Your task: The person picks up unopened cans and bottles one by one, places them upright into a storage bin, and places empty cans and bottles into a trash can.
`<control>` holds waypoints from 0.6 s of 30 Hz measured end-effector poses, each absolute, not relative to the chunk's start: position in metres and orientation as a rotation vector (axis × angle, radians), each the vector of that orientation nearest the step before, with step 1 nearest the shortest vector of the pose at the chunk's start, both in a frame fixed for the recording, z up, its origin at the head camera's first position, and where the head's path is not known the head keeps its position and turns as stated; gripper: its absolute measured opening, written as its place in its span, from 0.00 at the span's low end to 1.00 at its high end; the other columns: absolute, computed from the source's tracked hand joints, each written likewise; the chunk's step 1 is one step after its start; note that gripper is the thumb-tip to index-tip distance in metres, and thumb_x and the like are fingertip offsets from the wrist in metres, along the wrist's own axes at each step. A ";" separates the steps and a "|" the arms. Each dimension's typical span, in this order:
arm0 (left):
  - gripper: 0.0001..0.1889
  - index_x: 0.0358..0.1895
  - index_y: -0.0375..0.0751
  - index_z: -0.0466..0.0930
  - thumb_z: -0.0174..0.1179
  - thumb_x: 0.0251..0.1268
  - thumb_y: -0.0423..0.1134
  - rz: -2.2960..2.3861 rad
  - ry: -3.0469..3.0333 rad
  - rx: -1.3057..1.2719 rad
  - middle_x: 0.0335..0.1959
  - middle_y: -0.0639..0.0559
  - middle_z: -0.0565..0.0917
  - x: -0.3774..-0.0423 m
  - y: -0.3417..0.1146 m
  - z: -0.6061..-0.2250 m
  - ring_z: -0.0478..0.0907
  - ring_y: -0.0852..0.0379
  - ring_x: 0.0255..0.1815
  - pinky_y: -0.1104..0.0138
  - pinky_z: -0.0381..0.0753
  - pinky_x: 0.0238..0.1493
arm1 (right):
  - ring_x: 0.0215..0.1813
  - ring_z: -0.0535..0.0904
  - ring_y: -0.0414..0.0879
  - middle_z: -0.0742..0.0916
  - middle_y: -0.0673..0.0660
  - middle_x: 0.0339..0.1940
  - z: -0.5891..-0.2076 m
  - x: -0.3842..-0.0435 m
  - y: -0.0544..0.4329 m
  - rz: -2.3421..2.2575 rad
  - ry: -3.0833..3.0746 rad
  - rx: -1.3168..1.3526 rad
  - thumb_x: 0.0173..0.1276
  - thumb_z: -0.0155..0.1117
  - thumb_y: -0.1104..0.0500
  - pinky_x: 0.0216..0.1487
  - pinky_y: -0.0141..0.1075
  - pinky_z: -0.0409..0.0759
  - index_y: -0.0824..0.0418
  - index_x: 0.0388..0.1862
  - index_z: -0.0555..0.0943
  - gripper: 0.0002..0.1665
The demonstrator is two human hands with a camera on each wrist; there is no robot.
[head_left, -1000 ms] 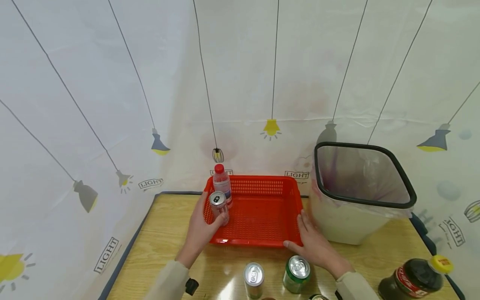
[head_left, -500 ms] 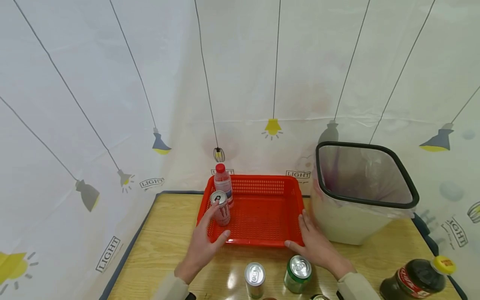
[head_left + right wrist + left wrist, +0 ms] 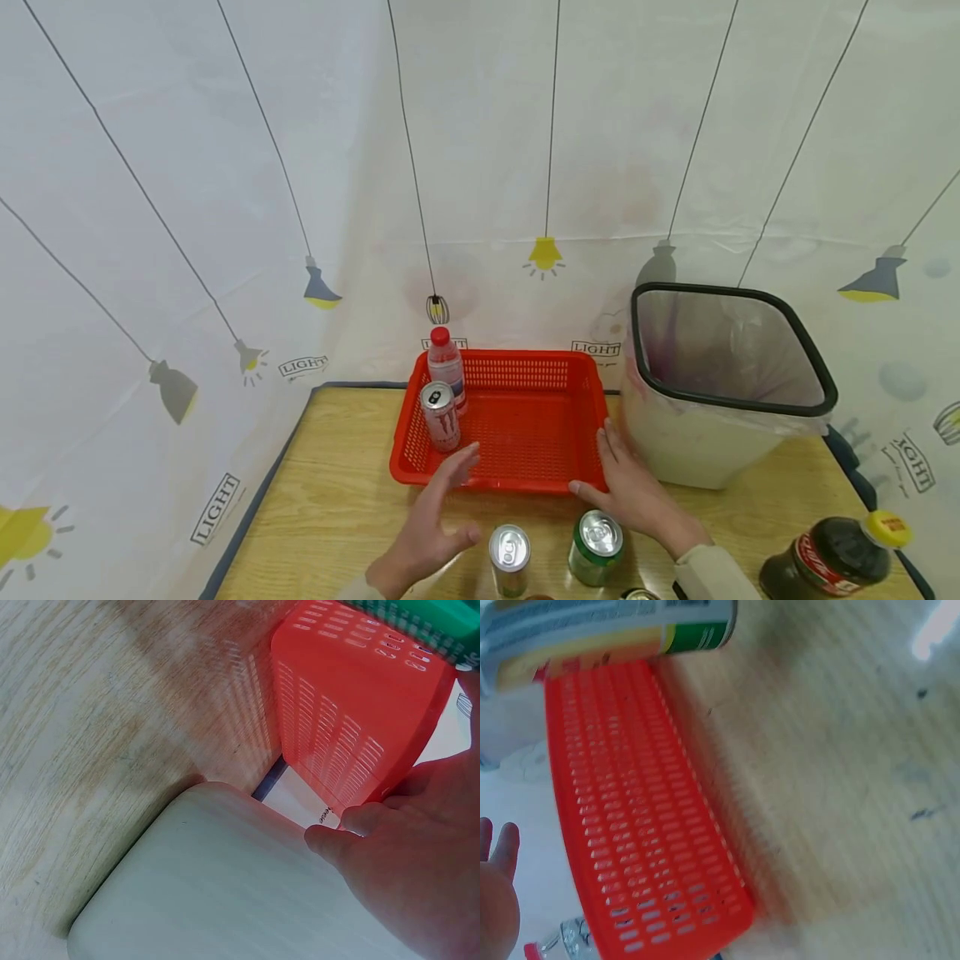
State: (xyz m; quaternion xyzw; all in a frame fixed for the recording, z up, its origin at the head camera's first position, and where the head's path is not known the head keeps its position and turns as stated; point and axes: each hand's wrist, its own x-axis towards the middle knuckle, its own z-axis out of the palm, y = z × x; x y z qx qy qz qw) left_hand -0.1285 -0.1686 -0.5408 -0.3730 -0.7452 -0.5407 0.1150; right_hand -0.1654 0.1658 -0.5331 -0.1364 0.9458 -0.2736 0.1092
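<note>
My left hand is in front of the red basket, fingers and thumb spread apart with nothing between them. A silver-topped can stands just right of its thumb; the left wrist view shows orange and green on this can's side. Inside the basket's left end, a pink-and-white drink can stands upright before a clear bottle with a red cap. With fairly straight fingers, my right hand rests on the basket's right rim; the right wrist view shows its fingers along that side.
A pale bin with a black rim and plastic liner stands close right of the basket. A green can sits near my right wrist, and another can top shows at the bottom edge. A cola bottle is at the right.
My left hand has let go of the pink-and-white can, leaving it standing in the basket, and has drawn back toward the silver-topped can. The right hand has stayed on the rim.
</note>
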 end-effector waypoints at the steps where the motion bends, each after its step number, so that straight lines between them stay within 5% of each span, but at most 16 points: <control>1: 0.47 0.79 0.30 0.56 0.58 0.73 0.64 -1.566 -2.174 -1.111 0.78 0.41 0.66 -0.127 -0.167 -0.543 0.69 0.42 0.74 0.59 0.71 0.73 | 0.83 0.45 0.71 0.44 0.73 0.84 -0.533 -0.166 0.166 -0.805 2.783 -0.403 0.70 0.61 0.28 0.77 0.65 0.54 0.76 0.82 0.47 0.67; 7: 0.46 0.77 0.25 0.58 0.58 0.74 0.62 -1.476 -2.154 -1.200 0.78 0.39 0.66 -0.122 -0.159 -0.551 0.71 0.41 0.72 0.59 0.70 0.74 | 0.83 0.46 0.71 0.44 0.72 0.85 -0.534 -0.165 0.166 -0.800 2.790 -0.405 0.70 0.62 0.29 0.77 0.66 0.54 0.77 0.82 0.48 0.67; 18: 0.44 0.80 0.34 0.55 0.62 0.73 0.57 -1.661 -2.259 -1.290 0.77 0.38 0.66 -0.113 -0.146 -0.574 0.71 0.45 0.74 0.55 0.73 0.72 | 0.82 0.46 0.71 0.45 0.73 0.84 -0.532 -0.163 0.166 -0.812 2.796 -0.421 0.70 0.61 0.28 0.77 0.66 0.56 0.77 0.81 0.48 0.67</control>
